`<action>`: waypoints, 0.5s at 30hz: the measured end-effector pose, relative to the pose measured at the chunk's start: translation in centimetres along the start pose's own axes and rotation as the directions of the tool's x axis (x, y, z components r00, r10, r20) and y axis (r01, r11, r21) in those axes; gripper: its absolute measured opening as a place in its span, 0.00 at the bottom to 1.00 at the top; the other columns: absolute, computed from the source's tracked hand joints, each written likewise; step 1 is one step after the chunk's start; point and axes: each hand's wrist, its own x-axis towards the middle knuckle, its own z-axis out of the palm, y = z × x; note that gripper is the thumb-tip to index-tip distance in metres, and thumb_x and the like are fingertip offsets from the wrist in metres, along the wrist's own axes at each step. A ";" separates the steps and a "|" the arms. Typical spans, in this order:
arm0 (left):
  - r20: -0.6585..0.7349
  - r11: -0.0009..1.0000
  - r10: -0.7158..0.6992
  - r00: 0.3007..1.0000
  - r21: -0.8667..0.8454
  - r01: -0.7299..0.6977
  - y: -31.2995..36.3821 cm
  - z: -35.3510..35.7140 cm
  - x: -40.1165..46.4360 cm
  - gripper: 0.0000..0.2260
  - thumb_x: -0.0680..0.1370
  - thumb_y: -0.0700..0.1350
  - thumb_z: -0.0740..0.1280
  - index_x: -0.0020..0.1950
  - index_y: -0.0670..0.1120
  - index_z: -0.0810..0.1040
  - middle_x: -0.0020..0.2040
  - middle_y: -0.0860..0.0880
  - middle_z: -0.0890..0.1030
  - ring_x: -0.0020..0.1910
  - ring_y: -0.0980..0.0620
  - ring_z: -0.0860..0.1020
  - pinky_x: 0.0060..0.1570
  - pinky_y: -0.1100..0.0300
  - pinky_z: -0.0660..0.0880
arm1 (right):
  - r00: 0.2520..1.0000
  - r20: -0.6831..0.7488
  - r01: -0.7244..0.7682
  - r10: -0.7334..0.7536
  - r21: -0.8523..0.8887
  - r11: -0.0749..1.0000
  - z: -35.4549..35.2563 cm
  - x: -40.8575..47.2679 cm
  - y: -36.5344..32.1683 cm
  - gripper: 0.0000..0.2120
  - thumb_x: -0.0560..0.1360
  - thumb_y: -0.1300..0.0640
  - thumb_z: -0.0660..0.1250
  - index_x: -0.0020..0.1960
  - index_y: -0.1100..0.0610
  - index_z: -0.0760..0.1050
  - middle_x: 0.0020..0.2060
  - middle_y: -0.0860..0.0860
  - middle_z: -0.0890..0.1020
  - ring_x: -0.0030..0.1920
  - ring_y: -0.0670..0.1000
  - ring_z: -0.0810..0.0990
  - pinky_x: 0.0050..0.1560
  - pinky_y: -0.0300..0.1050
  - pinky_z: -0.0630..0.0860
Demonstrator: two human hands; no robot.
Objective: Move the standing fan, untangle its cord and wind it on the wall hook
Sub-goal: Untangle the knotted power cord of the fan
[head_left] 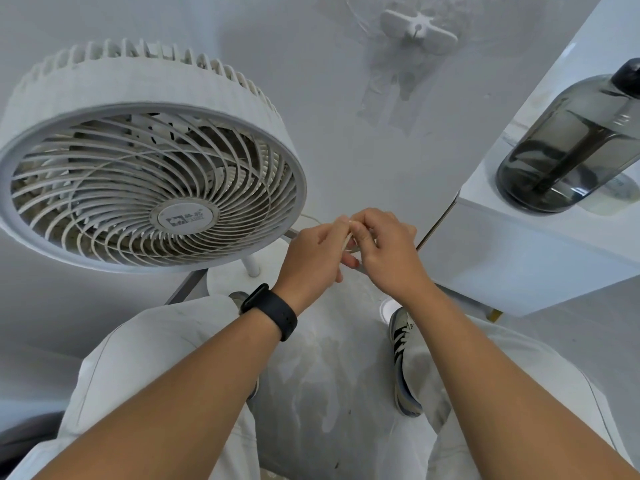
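Head view: left hand [313, 256] and right hand [384, 247] each pinch the fan cord [347, 239] between them (untangling step); wall hook [418, 31] far above both grips, winding next.

Both forearms reach forward, left hand [313, 258] and right hand [384, 247] touching, fingers curled together.
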 end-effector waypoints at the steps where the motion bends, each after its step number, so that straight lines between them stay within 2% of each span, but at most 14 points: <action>1: -0.008 1.000 0.003 1.000 0.029 -0.003 -0.2 0.0 0.2 0.19 0.85 0.57 0.58 0.47 0.49 0.84 0.37 0.50 0.86 0.30 0.52 0.80 0.36 0.58 0.75 | 1.000 0.012 0.023 -0.023 -0.023 0.999 0.0 -0.1 0.0 0.10 0.85 0.55 0.61 0.47 0.50 0.78 0.41 0.44 0.82 0.52 0.48 0.76 0.61 0.56 0.64; 4: -0.015 0.998 0.062 0.998 0.034 -0.061 -0.8 0.2 0.5 0.16 0.86 0.54 0.60 0.48 0.49 0.84 0.37 0.53 0.86 0.29 0.54 0.78 0.36 0.61 0.72 | 1.000 0.013 0.014 -0.015 0.055 0.998 -0.3 -0.2 0.0 0.09 0.84 0.55 0.62 0.48 0.51 0.79 0.43 0.43 0.82 0.53 0.48 0.77 0.61 0.56 0.67; 6: -0.007 0.996 0.089 0.996 0.012 -0.089 -1.2 0.2 0.8 0.13 0.86 0.50 0.61 0.51 0.47 0.84 0.38 0.53 0.85 0.29 0.53 0.77 0.38 0.58 0.73 | 0.998 -0.022 -0.046 0.051 0.193 0.980 -0.6 -0.1 -0.3 0.09 0.84 0.55 0.63 0.48 0.52 0.80 0.44 0.43 0.83 0.54 0.48 0.77 0.57 0.48 0.71; 9: 0.022 0.993 0.119 0.993 -0.008 -0.119 -1.3 0.3 1.1 0.11 0.86 0.46 0.62 0.51 0.46 0.82 0.35 0.54 0.82 0.30 0.53 0.74 0.38 0.56 0.72 | 0.981 -0.114 -0.122 0.159 0.276 0.953 -0.5 0.2 -0.5 0.08 0.83 0.56 0.64 0.50 0.53 0.82 0.46 0.43 0.84 0.53 0.47 0.78 0.51 0.37 0.71; 12: 0.073 0.986 0.169 0.983 -0.003 -0.169 -1.2 0.6 0.9 0.09 0.86 0.45 0.62 0.50 0.44 0.79 0.34 0.55 0.80 0.30 0.53 0.72 0.37 0.55 0.71 | 0.934 -0.191 -0.216 0.303 0.375 0.901 -0.4 0.6 0.2 0.08 0.82 0.56 0.65 0.52 0.52 0.84 0.49 0.45 0.85 0.52 0.43 0.81 0.55 0.39 0.75; 15: 0.111 0.975 0.219 0.969 0.015 -0.222 -1.2 0.8 0.6 0.08 0.86 0.43 0.61 0.50 0.43 0.77 0.34 0.57 0.79 0.31 0.53 0.72 0.38 0.54 0.72 | 0.884 -0.201 -0.313 0.422 0.416 0.854 -0.5 1.1 1.0 0.09 0.82 0.56 0.66 0.50 0.51 0.85 0.44 0.43 0.85 0.46 0.44 0.81 0.55 0.49 0.79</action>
